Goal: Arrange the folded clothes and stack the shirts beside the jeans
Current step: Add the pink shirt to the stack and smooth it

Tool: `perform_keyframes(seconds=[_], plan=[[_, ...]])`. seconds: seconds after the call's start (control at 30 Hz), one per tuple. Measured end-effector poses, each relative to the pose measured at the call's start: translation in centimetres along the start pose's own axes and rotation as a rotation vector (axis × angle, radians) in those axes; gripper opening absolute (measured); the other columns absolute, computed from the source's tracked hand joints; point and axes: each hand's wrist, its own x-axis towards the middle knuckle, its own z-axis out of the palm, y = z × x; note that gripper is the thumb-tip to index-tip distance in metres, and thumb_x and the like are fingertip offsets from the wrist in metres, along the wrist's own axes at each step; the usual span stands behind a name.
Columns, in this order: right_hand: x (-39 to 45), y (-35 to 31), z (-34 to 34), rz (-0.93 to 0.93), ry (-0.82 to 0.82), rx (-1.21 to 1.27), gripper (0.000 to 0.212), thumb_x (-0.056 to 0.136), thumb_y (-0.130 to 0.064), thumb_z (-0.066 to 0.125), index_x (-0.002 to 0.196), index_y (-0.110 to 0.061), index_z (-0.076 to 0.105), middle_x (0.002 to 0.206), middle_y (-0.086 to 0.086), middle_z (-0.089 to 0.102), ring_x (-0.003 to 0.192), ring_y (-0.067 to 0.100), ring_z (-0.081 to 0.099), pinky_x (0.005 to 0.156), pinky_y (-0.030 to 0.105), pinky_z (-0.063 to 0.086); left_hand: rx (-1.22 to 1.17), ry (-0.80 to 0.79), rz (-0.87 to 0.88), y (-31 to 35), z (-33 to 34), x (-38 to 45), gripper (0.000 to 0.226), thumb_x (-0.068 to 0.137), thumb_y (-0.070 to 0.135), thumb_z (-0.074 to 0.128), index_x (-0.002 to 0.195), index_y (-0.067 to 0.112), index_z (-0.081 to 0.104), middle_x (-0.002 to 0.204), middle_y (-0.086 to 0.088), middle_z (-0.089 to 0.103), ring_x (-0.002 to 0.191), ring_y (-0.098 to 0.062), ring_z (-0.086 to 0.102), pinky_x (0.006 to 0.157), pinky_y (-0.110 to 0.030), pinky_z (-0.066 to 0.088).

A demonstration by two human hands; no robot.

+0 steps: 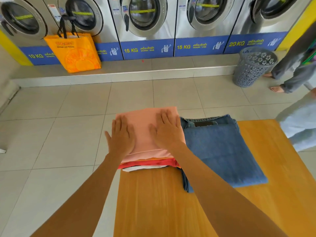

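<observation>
Nothing is gripped: the left hand (121,135) and right hand (166,129) are laid flat, fingers spread, on the peach shirt (145,132) topping the shirt stack (150,161). Folded jeans (220,151) are seen touching its right side on the wooden table (153,202).

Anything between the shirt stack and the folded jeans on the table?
Nothing. In the head view the shirt stack butts directly against the jeans, with no bare table showing between them.
</observation>
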Motion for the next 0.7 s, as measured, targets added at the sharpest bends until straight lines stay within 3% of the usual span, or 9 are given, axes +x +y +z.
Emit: perform_keyframes(seconds=[0.13, 0.5, 0.6, 0.7], plan=[[-0.2, 0.7, 1.1, 0.100, 0.038, 0.112, 0.066, 0.103, -0.051, 0.017, 0.160, -0.019, 0.007, 0.168, -0.004, -0.003, 0.154, 0.022, -0.015, 0.124, 0.051, -0.001, -0.026, 0.045, 0.012, 0.0, 0.6, -0.7, 0.060, 0.104, 0.043, 0.011, 0.158, 0.019, -0.001, 0.167, 0.001, -0.002, 0.153, -0.021, -0.003, 0.120, -0.058, 0.002], [0.1, 1.8, 1.7, 0.053, 0.033, 0.142, 0.068, 0.102, -0.054, 0.022, 0.160, -0.021, 0.009, 0.168, -0.007, 0.000, 0.154, 0.020, -0.009, 0.124, 0.051, 0.006, -0.079, 0.099, -0.005, 0.1, 1.8, -0.6, 0.059, 0.105, 0.040, 0.013, 0.158, 0.018, 0.004, 0.167, 0.000, 0.003, 0.153, -0.024, 0.002, 0.122, -0.052, 0.004], [0.1, 2.4, 1.7, 0.036, 0.079, 0.270, 0.065, 0.104, -0.047, 0.029, 0.160, -0.019, 0.011, 0.168, -0.006, 0.001, 0.154, 0.016, -0.005, 0.125, 0.047, 0.009, -0.149, 0.096, -0.054, -0.2, 1.9, -0.4, 0.059, 0.105, 0.041, 0.014, 0.158, 0.017, 0.005, 0.166, -0.003, 0.008, 0.153, -0.025, 0.008, 0.122, -0.053, 0.008], [-0.5, 3.9, 1.8, 0.147, 0.067, 0.600, 0.060, 0.106, -0.042, 0.031, 0.160, -0.024, 0.010, 0.168, -0.003, 0.001, 0.154, 0.017, 0.004, 0.125, 0.043, 0.012, -0.256, 0.088, -0.153, -0.4, 1.6, -0.1, 0.058, 0.104, 0.043, 0.013, 0.157, 0.019, 0.008, 0.161, -0.008, 0.024, 0.146, -0.031, 0.026, 0.119, -0.055, 0.020]])
